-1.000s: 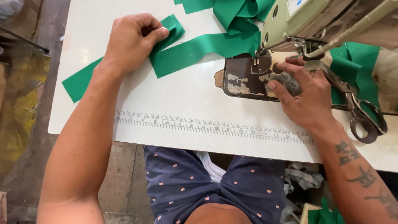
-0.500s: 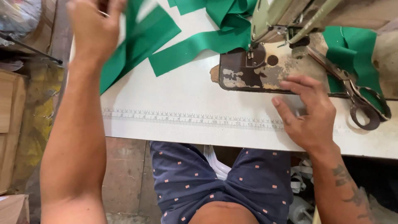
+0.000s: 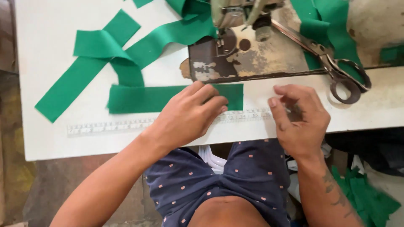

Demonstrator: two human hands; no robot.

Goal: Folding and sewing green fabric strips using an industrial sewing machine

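So, front to back:
Lap: dark blue dotted shorts (image 3: pixel 235 185) under the white table (image 3: pixel 50 143) edge.
Left hand (image 3: pixel 189 115): flat, fingers spread, pressing the near green strip (image 3: pixel 143 98); nothing gripped.
Right hand (image 3: pixel 301 120): loosely curled, empty, resting on the table just right of the strip's end.
Strip: plain green, long axis left-right, parallel to the printed ruler (image 3: pixel 126 125); left hand's clearly the closer one.
Further back: more green strips (image 3: pixel 105 46), scissors (image 3: pixel 336 67), worn sewing machine bed (image 3: pixel 252 61).
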